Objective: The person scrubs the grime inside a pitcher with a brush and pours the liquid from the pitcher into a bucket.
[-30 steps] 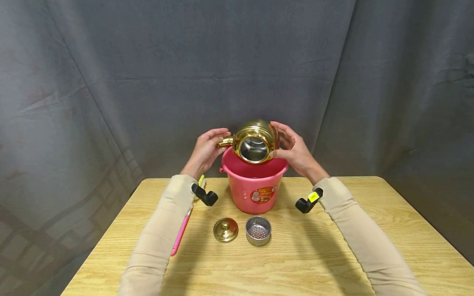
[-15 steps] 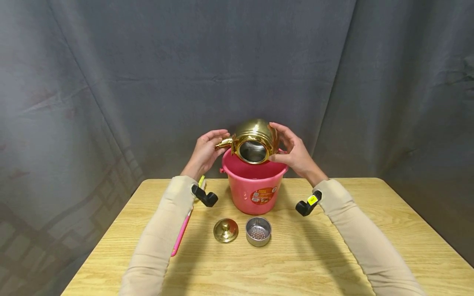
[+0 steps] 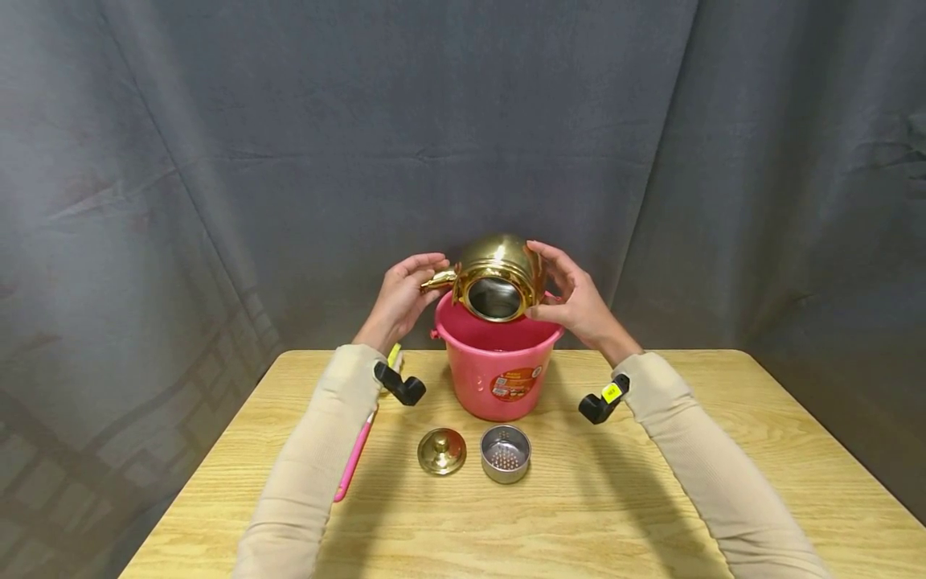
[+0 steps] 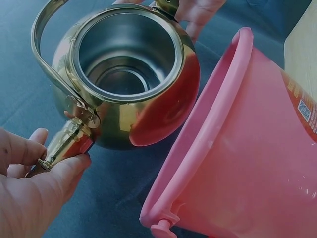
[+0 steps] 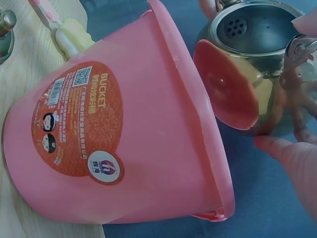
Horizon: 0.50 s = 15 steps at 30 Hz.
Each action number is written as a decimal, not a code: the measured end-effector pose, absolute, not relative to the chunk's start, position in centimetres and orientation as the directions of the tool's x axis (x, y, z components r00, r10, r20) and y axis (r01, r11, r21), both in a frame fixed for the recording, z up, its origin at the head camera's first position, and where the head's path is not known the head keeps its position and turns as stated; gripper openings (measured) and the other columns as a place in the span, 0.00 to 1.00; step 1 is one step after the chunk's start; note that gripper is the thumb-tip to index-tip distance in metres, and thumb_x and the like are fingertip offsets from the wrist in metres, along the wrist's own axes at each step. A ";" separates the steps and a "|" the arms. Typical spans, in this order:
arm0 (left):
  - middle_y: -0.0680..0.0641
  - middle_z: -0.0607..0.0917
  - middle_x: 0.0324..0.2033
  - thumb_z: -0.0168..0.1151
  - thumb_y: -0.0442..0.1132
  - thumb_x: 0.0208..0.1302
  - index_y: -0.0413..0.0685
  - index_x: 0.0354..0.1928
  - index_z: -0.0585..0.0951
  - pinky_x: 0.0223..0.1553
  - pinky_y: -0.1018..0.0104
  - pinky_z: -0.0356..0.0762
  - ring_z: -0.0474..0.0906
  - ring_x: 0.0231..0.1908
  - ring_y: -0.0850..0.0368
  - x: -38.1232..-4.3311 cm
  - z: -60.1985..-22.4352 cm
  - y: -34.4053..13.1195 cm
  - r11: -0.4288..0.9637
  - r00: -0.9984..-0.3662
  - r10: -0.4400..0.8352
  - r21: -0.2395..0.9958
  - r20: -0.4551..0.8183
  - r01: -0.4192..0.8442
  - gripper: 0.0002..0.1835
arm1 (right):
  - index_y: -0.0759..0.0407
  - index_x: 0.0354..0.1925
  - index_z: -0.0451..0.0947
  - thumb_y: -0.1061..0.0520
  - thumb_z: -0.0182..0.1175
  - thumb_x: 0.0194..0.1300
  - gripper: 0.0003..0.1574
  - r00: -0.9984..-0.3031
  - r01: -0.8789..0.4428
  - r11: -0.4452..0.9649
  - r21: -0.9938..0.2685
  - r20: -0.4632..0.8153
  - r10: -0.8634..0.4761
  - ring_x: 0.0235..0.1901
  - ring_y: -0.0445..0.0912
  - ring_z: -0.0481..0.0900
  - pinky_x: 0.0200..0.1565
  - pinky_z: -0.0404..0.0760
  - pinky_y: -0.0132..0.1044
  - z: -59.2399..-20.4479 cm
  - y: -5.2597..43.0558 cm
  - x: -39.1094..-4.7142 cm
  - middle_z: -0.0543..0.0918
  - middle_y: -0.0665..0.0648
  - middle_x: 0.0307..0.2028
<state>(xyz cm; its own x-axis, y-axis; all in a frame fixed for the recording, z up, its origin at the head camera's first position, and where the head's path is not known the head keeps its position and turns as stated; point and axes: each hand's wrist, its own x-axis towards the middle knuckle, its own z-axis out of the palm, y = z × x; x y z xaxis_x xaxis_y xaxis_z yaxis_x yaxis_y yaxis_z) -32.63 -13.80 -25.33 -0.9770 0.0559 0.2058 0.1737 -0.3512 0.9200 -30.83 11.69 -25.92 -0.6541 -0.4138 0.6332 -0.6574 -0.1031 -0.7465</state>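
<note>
A shiny gold teapot (image 3: 499, 257) is tipped over the pink bucket (image 3: 495, 378), its round lidless mouth facing me and a steel lining showing inside. My left hand (image 3: 405, 291) pinches the teapot's spout (image 4: 69, 141) between thumb and fingers. On the opposite side, my right hand (image 3: 579, 297) grips the round body, thumb near the mouth and fingers spread behind. The bail handle (image 4: 42, 39) swings out to one side in the left wrist view. Red from the bucket reflects in the gold. The bucket stands upright below, with an orange label.
In front of the bucket lie a gold knobbed lid (image 3: 441, 450) and a steel strainer cup (image 3: 505, 454) with a perforated bottom. A brush with a pink handle (image 3: 354, 458) lies partly under my left forearm. Behind the wooden table (image 3: 579, 515) hangs a grey curtain (image 3: 419, 153).
The teapot has tipped slightly further, its mouth turning a little lower toward the bucket. Both hands keep their holds in nearly the same place.
</note>
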 end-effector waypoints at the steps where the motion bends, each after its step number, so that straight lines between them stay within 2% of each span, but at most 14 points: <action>1: 0.36 0.72 0.50 0.43 0.26 0.64 0.34 0.50 0.72 0.45 0.61 0.72 0.72 0.48 0.49 -32.6 -25.3 -13.8 -0.355 -0.976 0.056 0.918 0.208 0.175 0.14 | 0.65 0.63 0.55 0.79 0.60 0.40 0.51 -0.654 -0.657 -0.101 -0.747 0.632 -0.415 0.57 0.53 0.60 0.52 0.60 0.58 -25.9 11.7 -30.7 0.61 0.62 0.60; 10: 0.37 0.73 0.50 0.43 0.26 0.64 0.35 0.48 0.73 0.45 0.61 0.72 0.72 0.47 0.50 -32.6 -25.2 -13.6 -0.373 -0.976 0.048 0.911 0.210 0.178 0.13 | 0.65 0.63 0.54 0.79 0.61 0.38 0.52 -0.648 -0.668 -0.083 -0.740 0.633 -0.424 0.55 0.53 0.61 0.52 0.59 0.58 -25.8 11.8 -30.6 0.62 0.64 0.58; 15: 0.34 0.70 0.53 0.42 0.26 0.64 0.34 0.49 0.72 0.45 0.61 0.72 0.72 0.48 0.50 -32.7 -25.2 -13.6 -0.376 -0.972 0.057 0.907 0.229 0.192 0.14 | 0.65 0.63 0.53 0.80 0.60 0.38 0.53 -0.637 -0.673 -0.092 -0.734 0.638 -0.433 0.54 0.52 0.61 0.52 0.59 0.58 -25.8 11.9 -30.6 0.61 0.64 0.58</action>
